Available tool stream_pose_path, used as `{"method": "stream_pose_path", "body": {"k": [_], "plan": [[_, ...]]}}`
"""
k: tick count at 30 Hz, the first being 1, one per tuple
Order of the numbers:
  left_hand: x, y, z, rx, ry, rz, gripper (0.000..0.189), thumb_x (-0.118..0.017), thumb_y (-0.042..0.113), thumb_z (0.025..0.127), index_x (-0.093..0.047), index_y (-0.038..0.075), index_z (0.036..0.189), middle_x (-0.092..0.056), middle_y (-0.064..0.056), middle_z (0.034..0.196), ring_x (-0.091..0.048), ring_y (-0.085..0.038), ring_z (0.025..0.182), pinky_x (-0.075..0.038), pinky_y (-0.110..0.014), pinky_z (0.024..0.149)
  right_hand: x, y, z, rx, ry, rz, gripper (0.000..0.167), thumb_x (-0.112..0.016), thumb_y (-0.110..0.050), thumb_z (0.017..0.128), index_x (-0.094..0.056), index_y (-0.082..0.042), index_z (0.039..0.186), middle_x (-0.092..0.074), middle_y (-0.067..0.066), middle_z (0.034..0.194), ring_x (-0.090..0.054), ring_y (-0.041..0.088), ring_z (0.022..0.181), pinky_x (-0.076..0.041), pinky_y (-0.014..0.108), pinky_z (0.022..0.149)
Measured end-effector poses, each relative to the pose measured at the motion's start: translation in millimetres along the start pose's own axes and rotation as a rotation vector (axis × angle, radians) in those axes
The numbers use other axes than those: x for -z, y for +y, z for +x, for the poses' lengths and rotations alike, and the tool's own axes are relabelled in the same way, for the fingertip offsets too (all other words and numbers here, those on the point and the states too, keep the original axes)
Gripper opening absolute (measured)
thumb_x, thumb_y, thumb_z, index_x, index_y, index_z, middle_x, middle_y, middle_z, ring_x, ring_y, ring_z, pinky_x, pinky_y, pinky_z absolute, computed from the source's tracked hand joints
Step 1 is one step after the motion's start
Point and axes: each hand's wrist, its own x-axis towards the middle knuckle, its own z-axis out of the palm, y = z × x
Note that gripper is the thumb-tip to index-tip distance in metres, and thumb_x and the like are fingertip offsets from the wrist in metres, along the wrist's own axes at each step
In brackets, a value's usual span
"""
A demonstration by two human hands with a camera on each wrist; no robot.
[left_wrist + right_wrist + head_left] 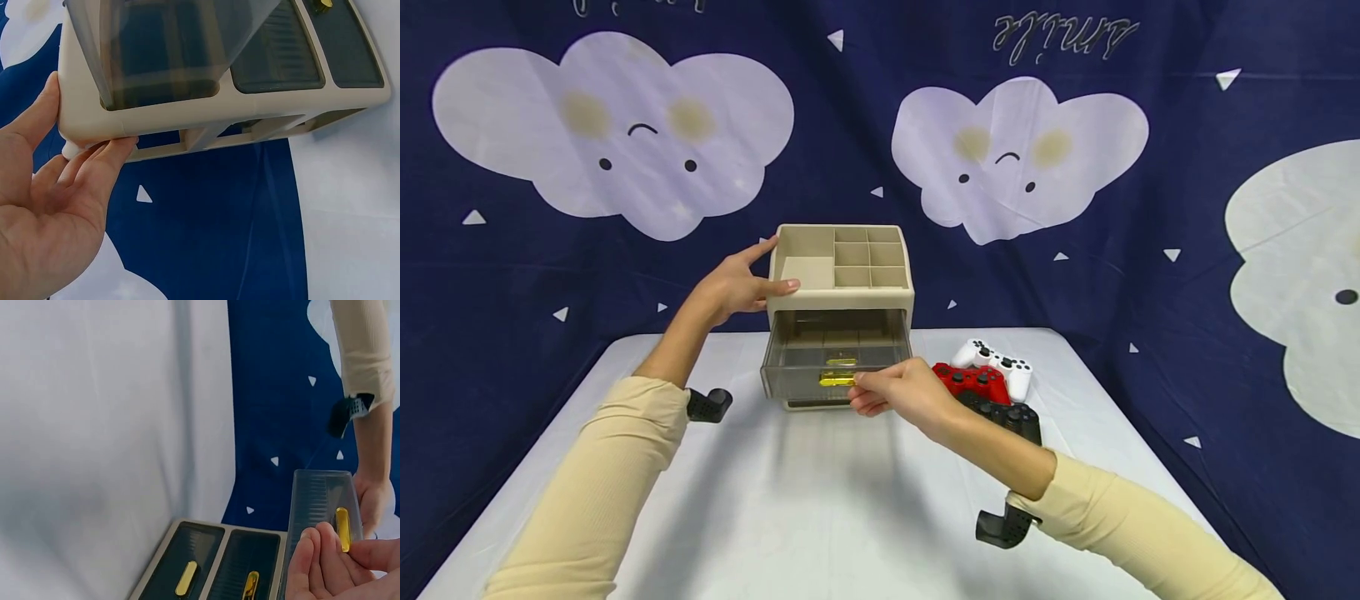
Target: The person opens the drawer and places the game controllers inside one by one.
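Note:
A cream desktop drawer organizer (842,299) stands upright at the table's back, with an open compartmented top. Its upper clear drawer (797,385) is pulled out. My right hand (902,393) pinches that drawer's gold handle (831,379) between thumb and fingers. In the right wrist view, the same handle (342,528) lies by the thumb, above two closed drawers with gold handles (186,579). My left hand (733,287) holds the organizer's upper left side, thumb over the top edge. Its fingers (112,162) bend against the cream frame in the left wrist view.
Right of the organizer lie a white game controller (1018,375), a red one (973,382) and a black one (1026,421), close together. They sit on a white-covered table (820,517). A dark blue cloth with clouds (842,125) hangs behind.

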Motion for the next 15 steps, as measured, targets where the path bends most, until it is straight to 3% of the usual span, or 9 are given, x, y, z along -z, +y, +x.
{"method": "stream_pose_path", "body": {"k": [7,15], "plan": [[0.2,0.1,-1.8,0.001,0.004,0.023,0.101,-0.077,0.025,0.093,-0.006,0.035,0.164,0.010,-0.003,0.172,-0.039,-0.041,0.146,-0.042,-0.052,0.115,-0.8,3.3,-9.1,-0.007,-0.022,-0.008,0.028,-0.066,-0.016,0.097,-0.076,0.010,0.104,-0.079,0.015,0.092,-0.074,0.013,0.078,-0.063,0.033,0.083],[-1.1,0.6,-1.4,0.000,-0.003,0.026,0.102,-0.077,0.025,0.092,-0.005,0.036,0.164,0.011,-0.002,0.171,-0.039,-0.042,0.145,-0.040,-0.055,0.115,1.0,7.0,-10.6,-0.002,-0.028,-0.010,0.029,-0.065,-0.016,0.098,-0.076,0.011,0.104,-0.078,0.018,0.094,-0.075,0.013,0.078,-0.063,0.034,0.082]]}}
